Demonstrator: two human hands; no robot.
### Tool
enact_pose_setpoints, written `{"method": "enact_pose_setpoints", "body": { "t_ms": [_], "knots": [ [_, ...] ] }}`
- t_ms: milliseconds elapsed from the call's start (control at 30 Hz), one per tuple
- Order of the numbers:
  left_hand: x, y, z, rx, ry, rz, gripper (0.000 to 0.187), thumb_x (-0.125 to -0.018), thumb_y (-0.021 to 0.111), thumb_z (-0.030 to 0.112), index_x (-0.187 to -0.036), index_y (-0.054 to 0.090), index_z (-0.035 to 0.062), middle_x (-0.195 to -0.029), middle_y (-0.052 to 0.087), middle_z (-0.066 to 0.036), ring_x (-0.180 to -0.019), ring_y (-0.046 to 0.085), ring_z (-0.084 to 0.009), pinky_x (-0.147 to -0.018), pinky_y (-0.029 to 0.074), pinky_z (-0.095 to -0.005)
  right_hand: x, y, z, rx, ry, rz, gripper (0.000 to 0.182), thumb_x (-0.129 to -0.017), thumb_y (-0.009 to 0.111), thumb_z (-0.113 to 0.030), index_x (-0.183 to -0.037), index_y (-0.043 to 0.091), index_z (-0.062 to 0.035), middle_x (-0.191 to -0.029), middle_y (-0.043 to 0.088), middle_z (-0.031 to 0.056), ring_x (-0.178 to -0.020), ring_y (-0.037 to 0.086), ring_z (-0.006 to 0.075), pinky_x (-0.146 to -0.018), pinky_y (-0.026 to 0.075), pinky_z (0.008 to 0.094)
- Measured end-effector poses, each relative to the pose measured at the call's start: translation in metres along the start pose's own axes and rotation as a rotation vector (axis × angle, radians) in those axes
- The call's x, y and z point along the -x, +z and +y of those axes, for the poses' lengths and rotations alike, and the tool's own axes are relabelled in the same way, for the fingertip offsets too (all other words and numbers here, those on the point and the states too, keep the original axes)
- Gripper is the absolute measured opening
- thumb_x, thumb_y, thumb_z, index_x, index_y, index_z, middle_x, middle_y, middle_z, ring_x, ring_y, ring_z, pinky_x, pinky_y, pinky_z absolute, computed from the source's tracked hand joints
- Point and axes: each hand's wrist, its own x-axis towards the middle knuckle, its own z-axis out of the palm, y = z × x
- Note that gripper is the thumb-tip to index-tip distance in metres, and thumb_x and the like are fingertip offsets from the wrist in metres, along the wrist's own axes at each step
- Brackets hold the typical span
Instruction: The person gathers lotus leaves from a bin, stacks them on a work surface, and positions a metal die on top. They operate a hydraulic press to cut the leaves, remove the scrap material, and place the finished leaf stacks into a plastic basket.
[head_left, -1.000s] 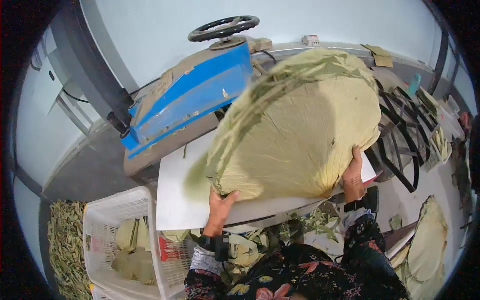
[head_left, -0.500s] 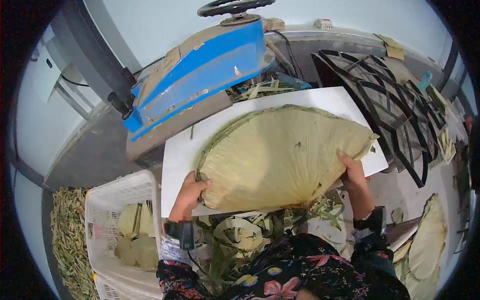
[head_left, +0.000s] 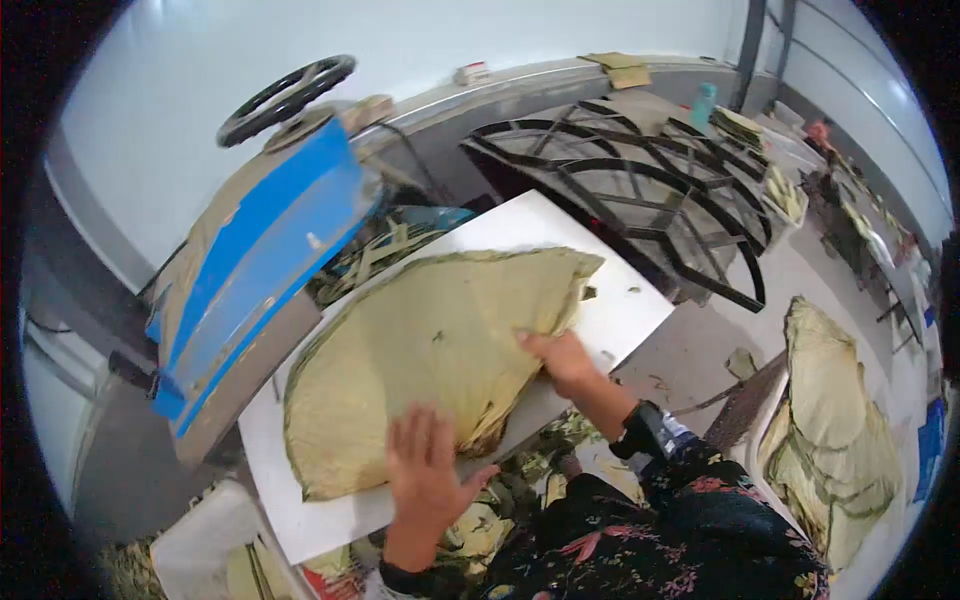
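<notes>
A half-round stack of dried leaves (head_left: 400, 350), pale green-brown with a ragged dark rim, lies on a white board (head_left: 625, 315). My left hand (head_left: 432, 475) rests over the stack's near edge, fingers stretched out and thumb apart; it is slightly blurred. At the stack's right edge, my right hand (head_left: 560, 362) grips the leaves, thumb on top and the other fingers hidden underneath. Small leaf scraps lie on the board near that hand.
A blue press (head_left: 265, 235) with a black handwheel (head_left: 285, 100) stands at left. Black metal cutting frames (head_left: 640, 200) lie behind the board. More leaves (head_left: 835, 430) fill a container at right; a white plastic basket (head_left: 215, 535) sits at lower left.
The view has swung to the right. My left hand has left the stack's left edge and now lies spread at its near edge. My right hand still holds the right side.
</notes>
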Motion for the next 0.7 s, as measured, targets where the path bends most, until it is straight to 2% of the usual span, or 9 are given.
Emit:
{"method": "enact_pose_setpoints", "body": {
  "t_ms": [133,200,300,400,433,500,533,567,700],
  "knots": [
    [0.000,0.045,0.007,0.172,-0.275,-0.139,0.075,-0.058,0.079,0.025,-0.119,0.043,-0.0001,-0.113,0.050,-0.021,-0.107,0.046,-0.0391,-0.095,0.035,-0.0455,-0.001,-0.007,-0.002,-0.110,-0.010,-0.078,0.036,-0.082,0.064,-0.018,-0.110,0.059,0.0037,-0.101,0.063,0.0114,-0.083,0.060,0.0195,-0.074,0.049,0.0332],
    [-0.004,0.045,0.011,0.160,-0.366,-0.129,0.071,-0.058,0.077,0.032,-0.111,0.048,-0.0061,-0.108,0.054,-0.022,-0.104,0.051,-0.0360,-0.099,0.034,-0.0489,0.005,-0.020,-0.019,-0.023,0.196,-0.197,0.038,-0.082,0.064,-0.019,-0.114,0.057,0.0001,-0.101,0.062,0.0092,-0.082,0.061,0.0178,-0.071,0.051,0.0335],
    [-0.006,0.048,0.012,0.143,-0.334,-0.109,0.071,-0.057,0.076,0.031,-0.111,0.049,-0.0058,-0.108,0.054,-0.023,-0.104,0.050,-0.0375,-0.101,0.032,-0.0483,-0.012,-0.085,-0.071,0.607,0.057,-0.472,0.031,-0.084,0.063,-0.024,-0.107,0.061,-0.0021,-0.095,0.064,0.0092,-0.082,0.061,0.0154,-0.069,0.052,0.0322],
    [-0.004,0.055,0.008,0.095,-0.361,-0.145,0.072,-0.056,0.074,0.033,-0.112,0.049,-0.0050,-0.108,0.054,-0.024,-0.104,0.050,-0.0384,-0.102,0.030,-0.0487,-0.078,-0.180,-0.123,1.049,-0.671,-0.068,0.029,-0.083,0.060,-0.023,-0.101,0.061,0.0001,-0.098,0.063,0.0171,-0.089,0.062,0.0304,-0.077,0.048,0.0371],
    [-0.003,0.054,0.007,0.121,-0.352,-0.145,0.073,-0.055,0.074,0.034,-0.112,0.049,-0.0044,-0.108,0.054,-0.024,-0.104,0.051,-0.0384,-0.102,0.031,-0.0489,-0.085,-0.189,-0.156,1.105,-0.628,0.242,0.028,-0.084,0.058,-0.023,-0.101,0.061,-0.0004,-0.099,0.062,0.0188,-0.092,0.060,0.0333,-0.078,0.048,0.0379],
    [-0.003,0.054,0.009,0.127,-0.405,-0.142,0.074,-0.054,0.075,0.034,-0.112,0.050,-0.0038,-0.109,0.054,-0.024,-0.104,0.051,-0.0384,-0.102,0.031,-0.0491,-0.170,-0.291,-0.168,1.377,-0.910,0.620,0.033,-0.085,0.057,-0.030,-0.097,0.057,0.0009,-0.092,0.061,0.0213,-0.084,0.059,0.0383,-0.072,0.048,0.0433],
    [-0.007,0.053,0.008,0.121,-0.365,-0.149,0.073,-0.053,0.075,0.034,-0.112,0.050,-0.0032,-0.109,0.055,-0.022,-0.105,0.052,-0.0372,-0.102,0.032,-0.0487,-0.235,-0.383,-0.161,1.801,-0.590,0.686,0.023,-0.086,0.054,-0.023,-0.096,0.060,-0.0036,-0.089,0.058,0.0195,-0.083,0.057,0.0345,-0.072,0.046,0.0404],
    [-0.008,0.050,0.008,0.104,-0.336,-0.159,0.072,-0.053,0.076,0.033,-0.111,0.051,-0.0025,-0.109,0.056,-0.021,-0.105,0.053,-0.0361,-0.102,0.033,-0.0483,-0.246,-0.408,-0.178,1.861,-0.437,0.671,0.024,-0.086,0.054,-0.024,-0.098,0.060,-0.0037,-0.090,0.058,0.0190,-0.084,0.056,0.0334,-0.074,0.045,0.0400],
    [-0.019,0.039,0.010,0.071,-0.443,-0.241,0.067,-0.054,0.076,0.032,-0.108,0.053,-0.0015,-0.108,0.058,-0.017,-0.106,0.054,-0.0323,-0.101,0.035,-0.0472,-0.307,-0.483,-0.202,1.957,-0.235,0.561,0.027,-0.088,0.052,-0.026,-0.104,0.057,-0.0038,-0.095,0.058,0.0174,-0.089,0.055,0.0290,-0.080,0.043,0.0385]
  ]
}}
